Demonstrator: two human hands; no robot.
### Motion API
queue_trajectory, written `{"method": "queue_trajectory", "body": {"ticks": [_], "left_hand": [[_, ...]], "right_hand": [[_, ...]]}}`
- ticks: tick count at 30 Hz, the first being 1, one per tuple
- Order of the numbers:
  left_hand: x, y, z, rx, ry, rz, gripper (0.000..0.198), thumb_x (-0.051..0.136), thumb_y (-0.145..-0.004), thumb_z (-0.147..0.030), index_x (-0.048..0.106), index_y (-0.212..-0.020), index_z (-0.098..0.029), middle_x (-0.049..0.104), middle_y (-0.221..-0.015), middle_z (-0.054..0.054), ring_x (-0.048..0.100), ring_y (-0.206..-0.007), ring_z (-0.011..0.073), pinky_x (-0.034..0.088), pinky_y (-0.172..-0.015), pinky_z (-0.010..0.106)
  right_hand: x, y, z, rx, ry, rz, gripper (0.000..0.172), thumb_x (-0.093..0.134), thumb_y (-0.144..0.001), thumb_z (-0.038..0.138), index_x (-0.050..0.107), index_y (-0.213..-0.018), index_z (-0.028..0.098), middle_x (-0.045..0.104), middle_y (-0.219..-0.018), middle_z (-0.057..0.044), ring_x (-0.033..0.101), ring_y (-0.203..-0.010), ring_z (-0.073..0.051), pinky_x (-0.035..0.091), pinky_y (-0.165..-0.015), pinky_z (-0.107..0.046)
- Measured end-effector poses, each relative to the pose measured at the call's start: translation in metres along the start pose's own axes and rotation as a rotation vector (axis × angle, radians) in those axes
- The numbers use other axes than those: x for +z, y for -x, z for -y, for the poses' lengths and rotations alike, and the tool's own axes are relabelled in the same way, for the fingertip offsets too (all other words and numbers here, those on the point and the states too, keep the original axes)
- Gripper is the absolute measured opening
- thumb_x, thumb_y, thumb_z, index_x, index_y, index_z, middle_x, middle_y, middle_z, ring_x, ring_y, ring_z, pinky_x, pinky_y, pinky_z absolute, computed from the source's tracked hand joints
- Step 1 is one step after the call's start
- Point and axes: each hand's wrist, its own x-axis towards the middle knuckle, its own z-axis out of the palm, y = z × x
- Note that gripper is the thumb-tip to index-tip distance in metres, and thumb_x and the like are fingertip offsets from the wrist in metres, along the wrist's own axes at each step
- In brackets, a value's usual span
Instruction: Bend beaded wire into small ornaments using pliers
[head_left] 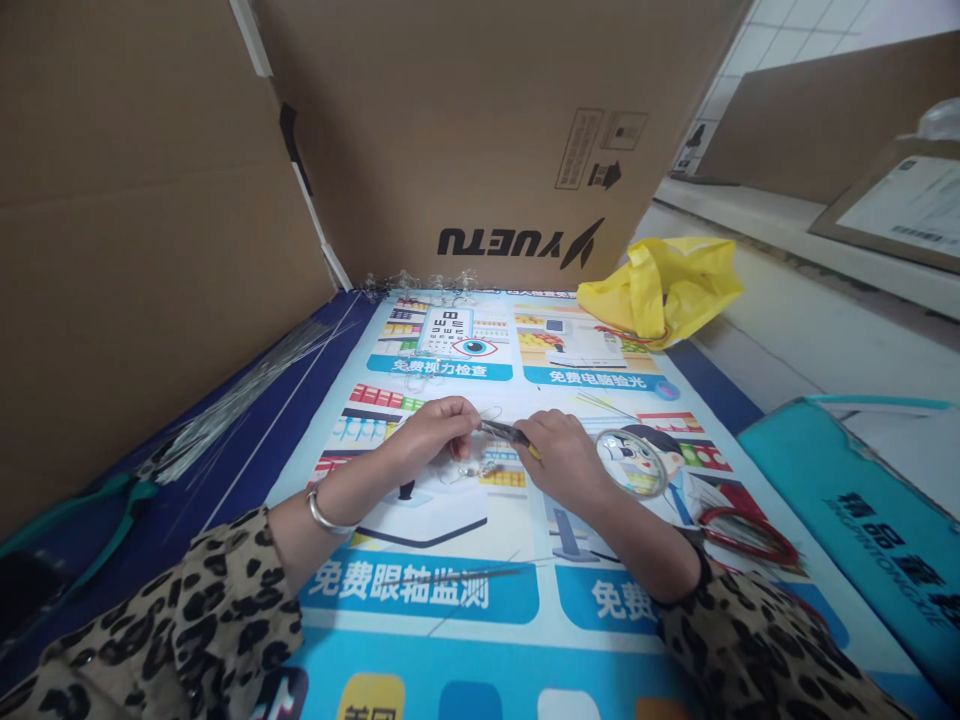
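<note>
My right hand (562,458) is wrapped round the handles of a pair of pliers (506,432), whose dark jaws point left. Yellow shows on the handle under my fingers. My left hand (439,432) is closed in a pinch at the plier tips, on a thin wire piece (489,413) that loops up above the jaws. Just below the pliers hang or lie some small clear and orange beads (476,470) on wire; I cannot tell whether they rest on the printed sheet (517,590). A round clear dish (634,462) sits right of my right hand.
Red-handled scissors (750,535) lie at right, near a teal box (862,530). A yellow bag (664,290) stands at the back right. Left are a bundle of wires (232,400) and teal-handled pliers (124,510). Wire pieces (427,285) line the back, before a cardboard wall (465,130).
</note>
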Motion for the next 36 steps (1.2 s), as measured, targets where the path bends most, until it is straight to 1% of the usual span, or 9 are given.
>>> {"method": "queue_trajectory", "body": {"ticks": [9,16,21,26,30,33,36], "left_hand": [[0.0005,0.0007,-0.0018,0.0,0.0,0.003,0.016,0.057,-0.075,-0.031,0.051,-0.071,-0.017,0.055,-0.048,-0.002,0.048,-0.043,0.0074,0.033,-0.045,0.018],[-0.0016,-0.0009,0.0028,0.01,0.016,-0.012,0.013,0.055,-0.075,-0.029,0.051,-0.073,-0.017,0.056,-0.049,-0.002,0.049,-0.044,0.0079,0.033,-0.044,0.017],[-0.0013,-0.0015,0.0024,0.026,0.031,-0.007,0.013,0.056,-0.075,-0.029,0.052,-0.073,-0.017,0.056,-0.049,-0.002,0.049,-0.044,0.0078,0.036,-0.047,0.018],[0.0008,-0.0009,0.0025,0.037,-0.036,-0.002,0.018,0.059,-0.073,-0.033,0.053,-0.072,-0.016,0.055,-0.05,-0.002,0.05,-0.046,0.0087,0.038,-0.048,0.019],[0.0018,-0.0013,0.0047,0.042,-0.131,-0.061,0.02,0.057,-0.075,-0.036,0.053,-0.075,-0.017,0.057,-0.055,-0.001,0.05,-0.047,0.0086,0.038,-0.047,0.019],[0.002,-0.0019,0.0052,0.052,-0.219,-0.107,0.019,0.055,-0.075,-0.037,0.052,-0.077,-0.018,0.059,-0.06,-0.001,0.05,-0.047,0.0082,0.037,-0.044,0.018],[0.002,-0.0023,0.0049,0.076,-0.276,-0.142,0.018,0.054,-0.075,-0.035,0.053,-0.078,-0.018,0.058,-0.065,-0.001,0.05,-0.049,0.0083,0.039,-0.045,0.018]], "right_hand": [[-0.0008,-0.0005,0.0001,0.013,-0.007,0.027,0.016,0.047,-0.084,0.026,0.06,-0.092,0.02,0.06,-0.088,-0.005,0.049,-0.087,-0.019,0.03,-0.075,-0.03],[-0.001,-0.0004,0.0013,0.006,0.028,0.029,0.015,0.048,-0.084,0.025,0.059,-0.091,0.02,0.06,-0.087,-0.005,0.049,-0.086,-0.019,0.03,-0.075,-0.03],[-0.0012,-0.0011,0.001,0.086,0.045,0.016,0.016,0.046,-0.084,0.026,0.059,-0.091,0.02,0.06,-0.085,-0.005,0.049,-0.085,-0.019,0.03,-0.074,-0.03],[-0.0012,-0.0021,0.0004,0.135,0.074,-0.005,0.019,0.044,-0.085,0.029,0.059,-0.09,0.02,0.06,-0.085,-0.006,0.05,-0.081,-0.019,0.03,-0.071,-0.03],[-0.0015,-0.0024,0.0008,0.166,0.118,0.006,0.02,0.045,-0.085,0.033,0.059,-0.092,0.02,0.059,-0.087,-0.006,0.049,-0.084,-0.021,0.029,-0.071,-0.031],[-0.0017,-0.0027,0.0011,0.179,0.135,0.017,0.02,0.046,-0.085,0.034,0.058,-0.093,0.02,0.058,-0.088,-0.007,0.048,-0.086,-0.021,0.029,-0.071,-0.032],[-0.0017,-0.003,0.0009,0.181,0.136,0.017,0.021,0.046,-0.085,0.034,0.058,-0.094,0.02,0.057,-0.089,-0.007,0.047,-0.087,-0.022,0.03,-0.071,-0.032]]}}
